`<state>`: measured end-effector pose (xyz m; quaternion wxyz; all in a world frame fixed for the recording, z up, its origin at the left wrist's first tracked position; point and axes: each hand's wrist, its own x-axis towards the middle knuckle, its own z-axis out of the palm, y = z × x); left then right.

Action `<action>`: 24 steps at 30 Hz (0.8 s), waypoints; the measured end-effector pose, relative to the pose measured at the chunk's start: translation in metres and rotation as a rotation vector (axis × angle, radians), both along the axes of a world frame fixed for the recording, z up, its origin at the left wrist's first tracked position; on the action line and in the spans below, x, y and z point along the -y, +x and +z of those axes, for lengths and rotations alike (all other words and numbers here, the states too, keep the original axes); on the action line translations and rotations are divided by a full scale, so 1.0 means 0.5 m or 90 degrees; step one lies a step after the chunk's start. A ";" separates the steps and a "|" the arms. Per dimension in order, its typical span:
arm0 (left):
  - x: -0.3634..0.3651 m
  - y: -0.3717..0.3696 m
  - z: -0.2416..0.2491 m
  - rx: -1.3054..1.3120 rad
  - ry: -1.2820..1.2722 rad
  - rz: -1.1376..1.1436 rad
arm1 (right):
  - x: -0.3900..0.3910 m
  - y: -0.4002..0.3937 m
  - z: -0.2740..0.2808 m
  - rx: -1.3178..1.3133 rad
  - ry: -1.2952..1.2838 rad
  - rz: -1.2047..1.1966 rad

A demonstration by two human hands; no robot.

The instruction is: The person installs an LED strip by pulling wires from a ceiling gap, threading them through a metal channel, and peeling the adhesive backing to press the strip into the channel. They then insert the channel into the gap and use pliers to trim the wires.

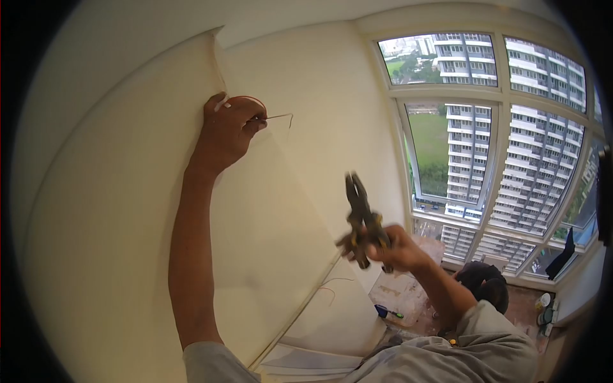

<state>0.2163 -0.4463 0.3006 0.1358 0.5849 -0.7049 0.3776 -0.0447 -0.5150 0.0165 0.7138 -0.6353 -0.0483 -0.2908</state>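
A thin grey wire point(279, 117) sticks out to the right from the left hand point(225, 131), high against a cream-coloured wall panel point(115, 210). The left fingers pinch shut on the wire's near end, beside a loop of red wire point(250, 99) at the knuckles. Lower and to the right, the right hand point(394, 247) grips the handles of dark metal pliers point(361, 217), fingers wrapped tight, jaws pointing up and closed on nothing. Far right, a large window point(498, 127) shows tall white apartment blocks point(530, 172).
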 end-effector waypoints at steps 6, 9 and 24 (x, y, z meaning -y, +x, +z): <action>0.014 0.028 0.007 -0.065 0.002 -0.140 | 0.038 0.072 0.139 0.185 0.063 0.211; 0.011 0.020 0.004 -0.061 -0.011 -0.146 | 0.048 0.077 0.145 0.193 0.075 0.262; 0.035 0.009 -0.010 -0.171 0.021 -0.114 | 0.119 0.053 0.229 0.016 -0.255 -0.261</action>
